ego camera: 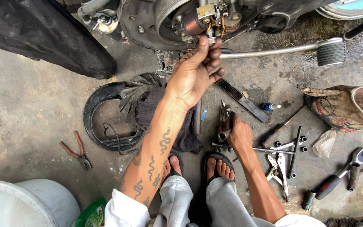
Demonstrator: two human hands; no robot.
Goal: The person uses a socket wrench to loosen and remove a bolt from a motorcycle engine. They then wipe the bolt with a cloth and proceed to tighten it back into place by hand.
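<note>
Left hand (196,71) raised to the open engine side (198,21), fingers curled close together, thumb and fingertips pinched on a small metal part (211,40) at the lower edge of the copper coil (194,26). Exact shape of that part too small to tell. Right hand (237,135) low on the concrete floor (30,113), closed around the handles of dark pliers (224,120). Long axis of the pliers nearly upright in the view, nose pointing away toward the engine, standing just above a T-handle wrench (269,150). Nearby: wire brush (232,90), locking pliers (280,168), ratchet (341,174), red-handled pliers (77,151) well apart on the left.
</note>
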